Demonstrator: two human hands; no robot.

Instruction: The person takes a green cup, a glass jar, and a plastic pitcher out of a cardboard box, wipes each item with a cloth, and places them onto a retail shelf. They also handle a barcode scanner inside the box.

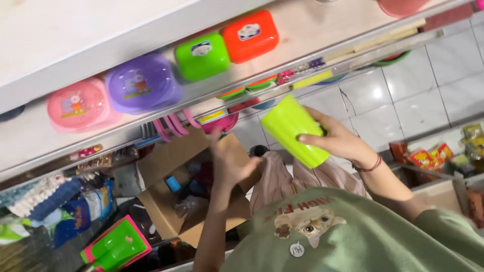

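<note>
The right hand (335,138) is wrapped around a lime-green plastic cup (294,130), fingers curled over its side near the wider end and the thumb behind it, so the hand is closed firmly on the cup. The cup lies tilted rather than upright: its long axis runs on a diagonal from upper left to lower right in the view, with the narrower closed base pointing up and left, away from the wrist, and the wider end down and right, close under the palm. A red cord bracelet (371,166) sits on that wrist.

The left hand (229,163) is just left of and below the cup, apart from it, hovering over an open cardboard box (161,201). Its back faces the camera with fingers loosely bent; it is blurred, and I cannot tell whether it holds anything.

Beyond both hands runs a pale shelf (312,30) carrying lidded plastic containers: orange (250,35), green (202,56), purple (141,83) and pink (78,105). Left of the box, well away from the hands, lies a green and pink dustpan (117,245).
</note>
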